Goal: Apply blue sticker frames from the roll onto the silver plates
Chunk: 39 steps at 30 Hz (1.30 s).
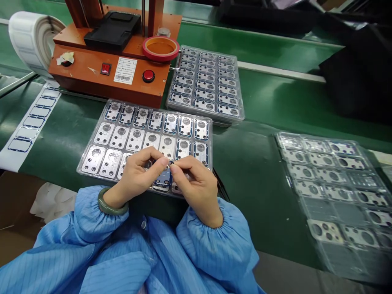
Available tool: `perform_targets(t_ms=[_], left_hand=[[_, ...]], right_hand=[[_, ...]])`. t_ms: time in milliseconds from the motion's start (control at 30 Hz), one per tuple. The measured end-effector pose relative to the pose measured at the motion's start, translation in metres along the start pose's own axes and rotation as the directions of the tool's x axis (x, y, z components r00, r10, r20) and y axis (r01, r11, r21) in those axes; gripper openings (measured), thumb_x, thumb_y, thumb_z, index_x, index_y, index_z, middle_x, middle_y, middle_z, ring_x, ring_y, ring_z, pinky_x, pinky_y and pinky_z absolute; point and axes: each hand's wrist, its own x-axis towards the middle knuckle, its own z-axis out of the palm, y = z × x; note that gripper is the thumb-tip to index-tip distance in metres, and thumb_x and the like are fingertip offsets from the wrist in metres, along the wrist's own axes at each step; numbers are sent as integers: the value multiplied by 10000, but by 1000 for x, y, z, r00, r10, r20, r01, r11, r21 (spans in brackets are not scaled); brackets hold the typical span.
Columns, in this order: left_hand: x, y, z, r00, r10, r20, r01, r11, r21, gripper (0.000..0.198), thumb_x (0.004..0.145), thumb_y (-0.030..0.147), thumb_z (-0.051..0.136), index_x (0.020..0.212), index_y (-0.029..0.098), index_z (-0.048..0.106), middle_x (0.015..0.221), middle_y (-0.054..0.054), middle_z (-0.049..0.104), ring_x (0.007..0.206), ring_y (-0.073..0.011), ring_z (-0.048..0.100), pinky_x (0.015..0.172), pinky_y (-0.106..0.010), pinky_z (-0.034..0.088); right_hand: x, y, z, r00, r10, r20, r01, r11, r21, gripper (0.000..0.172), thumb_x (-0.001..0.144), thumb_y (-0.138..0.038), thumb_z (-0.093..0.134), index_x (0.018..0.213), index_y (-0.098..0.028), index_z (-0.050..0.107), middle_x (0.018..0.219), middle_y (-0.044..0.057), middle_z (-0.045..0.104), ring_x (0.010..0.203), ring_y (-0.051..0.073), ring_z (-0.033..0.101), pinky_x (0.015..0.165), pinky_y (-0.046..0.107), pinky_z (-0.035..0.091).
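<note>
My left hand [134, 175] and my right hand [196, 188] meet over the near edge of a clear plastic tray [208, 122]. Their fingertips pinch a small metal plate with a blue film edge [163, 178], and the fingers hide part of it. Rows of silver metal plates with round holes [167, 147] fill the tray, those in the far row edged in blue. My hands cover several plates in the near row. A green bangle [112, 202] circles my left wrist, and blue striped sleeves [205, 241] gather at both wrists.
An orange label machine [107, 69] with a red button stands ahead, beside a label roll [32, 41] and its strip [30, 126]. Another plate tray [208, 50] lies behind mine, and a third tray [294, 134] lies right, on a green conveyor belt [254, 196].
</note>
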Motion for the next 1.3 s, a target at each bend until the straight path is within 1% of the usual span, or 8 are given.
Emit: perform_targets(t_ms=[200,367,500,633,833,1067,1233,1300], left_hand=[[-1,0,-2,1000,-19,21,19,999,-38,235,879,346,609,722,171,604,636,8,565,586,-102,504,563,-233,405],[-2,-5,-4,1000,-26,18,28,988,-151,215,893,370,575,812,180,634,678,6,583,598,-105,518,547,-218,429],[-2,-5,-4,1000,-9,-3,9,995,-95,211,885,316,585,731,172,603,626,21,539,561,-89,478,518,-204,399],[-2,-3,-3,999,-26,-25,26,999,-26,217,885,332,580,743,170,609,634,13,558,564,-94,496,530,-212,412],[-3,0,-3,997,-46,57,48,998,-41,261,883,387,544,770,171,638,634,-11,602,590,-129,555,553,-243,458],[-2,0,-1,995,-77,65,74,996,51,194,866,292,551,710,178,538,578,37,467,507,-81,420,490,-212,361],[-2,1,-2,985,-98,143,97,995,14,164,871,310,545,787,173,578,643,10,551,579,-108,516,554,-231,431],[-2,1,-2,978,-116,174,113,993,27,162,864,310,553,774,176,570,640,11,549,580,-112,529,551,-231,438]], right_hand=[[-2,1,-2,998,69,14,-69,994,78,125,878,-189,596,754,-211,604,684,-37,584,625,100,543,597,249,444],[-6,6,-4,986,166,-31,-160,977,142,125,893,-241,600,769,-224,603,704,-46,580,626,95,530,595,248,430],[-6,7,-4,987,163,-12,-160,977,140,122,894,-241,599,773,-226,610,712,-50,586,640,91,533,618,245,434],[-6,7,-3,982,185,-27,-179,972,151,128,888,-242,609,761,-224,614,699,-56,587,622,81,527,599,224,436],[-6,8,-2,964,246,-105,-219,951,217,121,874,-265,630,760,-224,638,660,-64,592,581,68,523,541,186,433],[-4,5,-3,954,282,-103,-253,940,231,144,866,-276,636,736,-215,634,600,-69,572,518,62,503,501,182,429],[-3,9,-2,930,329,-161,-278,920,276,156,858,-310,645,735,-215,638,586,-65,571,496,68,511,482,192,436],[-3,11,-1,918,350,-188,-287,911,297,170,854,-338,650,737,-215,640,592,-62,577,492,73,517,479,201,443]])
